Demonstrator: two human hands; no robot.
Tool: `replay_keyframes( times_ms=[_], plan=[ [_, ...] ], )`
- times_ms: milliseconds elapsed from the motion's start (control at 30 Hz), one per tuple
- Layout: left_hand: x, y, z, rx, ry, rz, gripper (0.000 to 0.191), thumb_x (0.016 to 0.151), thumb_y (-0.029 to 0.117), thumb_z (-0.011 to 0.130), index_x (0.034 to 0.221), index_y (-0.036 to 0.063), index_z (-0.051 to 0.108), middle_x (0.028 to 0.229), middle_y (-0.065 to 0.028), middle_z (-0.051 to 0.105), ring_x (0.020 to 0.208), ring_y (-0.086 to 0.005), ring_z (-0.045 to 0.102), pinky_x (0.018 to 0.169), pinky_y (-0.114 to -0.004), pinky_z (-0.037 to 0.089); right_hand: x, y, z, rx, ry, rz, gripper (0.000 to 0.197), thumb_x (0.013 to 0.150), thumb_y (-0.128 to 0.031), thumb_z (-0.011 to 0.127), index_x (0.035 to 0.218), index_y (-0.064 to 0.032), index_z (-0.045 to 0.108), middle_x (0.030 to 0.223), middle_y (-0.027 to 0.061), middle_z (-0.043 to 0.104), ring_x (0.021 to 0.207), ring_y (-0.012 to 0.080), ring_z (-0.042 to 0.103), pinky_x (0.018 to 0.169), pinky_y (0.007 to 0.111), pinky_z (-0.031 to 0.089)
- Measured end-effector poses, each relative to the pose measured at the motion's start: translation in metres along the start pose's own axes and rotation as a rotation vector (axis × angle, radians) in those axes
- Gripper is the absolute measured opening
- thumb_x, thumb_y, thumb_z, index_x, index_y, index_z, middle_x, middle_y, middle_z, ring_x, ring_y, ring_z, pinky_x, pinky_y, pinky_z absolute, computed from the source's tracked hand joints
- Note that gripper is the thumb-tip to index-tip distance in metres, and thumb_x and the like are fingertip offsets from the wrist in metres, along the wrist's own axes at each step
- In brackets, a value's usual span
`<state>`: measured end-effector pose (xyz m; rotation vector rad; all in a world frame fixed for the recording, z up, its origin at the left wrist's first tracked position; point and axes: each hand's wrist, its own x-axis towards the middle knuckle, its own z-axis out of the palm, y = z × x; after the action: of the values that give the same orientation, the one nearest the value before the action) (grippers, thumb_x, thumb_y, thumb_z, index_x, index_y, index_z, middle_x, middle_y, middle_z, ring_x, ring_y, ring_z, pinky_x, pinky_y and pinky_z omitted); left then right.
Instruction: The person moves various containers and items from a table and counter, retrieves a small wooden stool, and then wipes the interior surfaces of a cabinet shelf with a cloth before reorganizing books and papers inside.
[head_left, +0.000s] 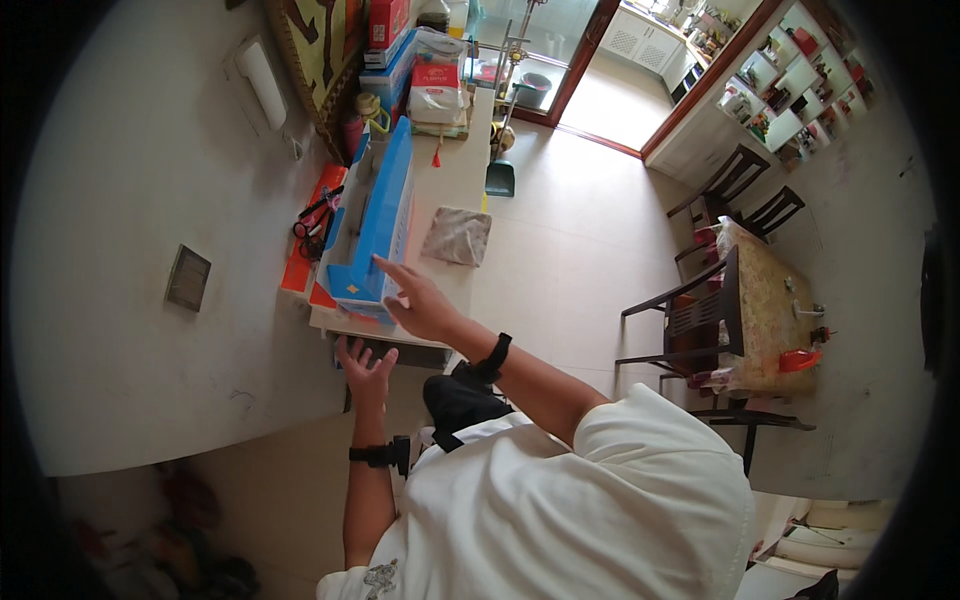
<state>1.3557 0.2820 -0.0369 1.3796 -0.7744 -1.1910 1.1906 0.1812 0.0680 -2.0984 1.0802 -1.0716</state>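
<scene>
A long blue-and-white cardboard box lies lengthwise on a pale tabletop, its lid flap raised along the right side. My right hand is at the near end of this box, fingers apart, index fingertip at the blue flap. Whether it touches the flap, I cannot tell. Lower down, my left hand hovers by the table's front edge with spread fingers and nothing in it. Left of the box, scissors and other dark tools rest on an orange flat box. The inside of the blue box is only partly visible.
A folded grey cloth lies right of the box. Farther back are a plastic-wrapped package, a pink bottle and stacked boxes. A dustpan stands on the floor beyond the table's right edge. Wooden chairs surround a dining table.
</scene>
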Motion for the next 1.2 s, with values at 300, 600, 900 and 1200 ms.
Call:
replay_keyframes(
  times_ms=[300, 600, 900, 1200],
  plan=[
    [0.071, 0.019, 0.053, 0.354, 0.149, 0.398, 0.113, 0.07, 0.012, 0.087, 0.151, 0.0055, 0.008, 0.149, -0.0213, 0.028, 0.135, -0.0352, 0.039, 0.109, -0.049, 0.039, -0.022, 0.156, -0.058, 0.012, -0.066, 0.415, 0.051, 0.083, -0.011, 0.067, 0.131, -0.0062, 0.053, 0.125, 0.0207, 0.059, 0.114, 0.04, 0.056, 0.1, 0.044, 0.047],
    [0.141, 0.011, 0.118, 0.531, 0.284, 0.319, 0.1, 0.081, 0.02, 0.081, 0.149, 0.0028, 0.01, 0.146, -0.0175, 0.033, 0.13, -0.0285, 0.042, 0.111, -0.042, 0.034, 0.016, 0.326, -0.101, -0.405, -0.184, 0.648, 0.077, 0.079, -0.024, 0.077, 0.144, -0.005, 0.039, 0.142, 0.0256, 0.043, 0.129, 0.0442, 0.043, 0.106, 0.047, 0.042],
    [0.245, 0.04, 0.185, 0.035, 0.279, 0.099, 0.085, 0.092, 0.022, 0.069, 0.151, 0.0109, 0.009, 0.152, -0.0127, 0.027, 0.137, -0.0261, 0.034, 0.114, -0.04, 0.031, 0.048, 0.383, -0.104, -0.059, -0.389, 0.651, 0.05, 0.08, -0.024, 0.074, 0.123, -0.0073, 0.057, 0.118, 0.0207, 0.055, 0.113, 0.0407, 0.054, 0.097, 0.046, 0.048],
    [0.296, 0.021, 0.175, 0.003, 0.213, 0.02, 0.076, 0.097, 0.033, 0.059, 0.152, 0.0102, 0.012, 0.151, -0.0107, 0.033, 0.135, -0.0255, 0.037, 0.113, -0.039, 0.032, 0.038, 0.411, -0.096, 0.069, -0.378, 0.761, 0.042, 0.076, -0.025, 0.077, 0.109, -0.004, 0.06, 0.106, 0.0204, 0.062, 0.105, 0.0381, 0.058, 0.09, 0.043, 0.049]
  ],
)
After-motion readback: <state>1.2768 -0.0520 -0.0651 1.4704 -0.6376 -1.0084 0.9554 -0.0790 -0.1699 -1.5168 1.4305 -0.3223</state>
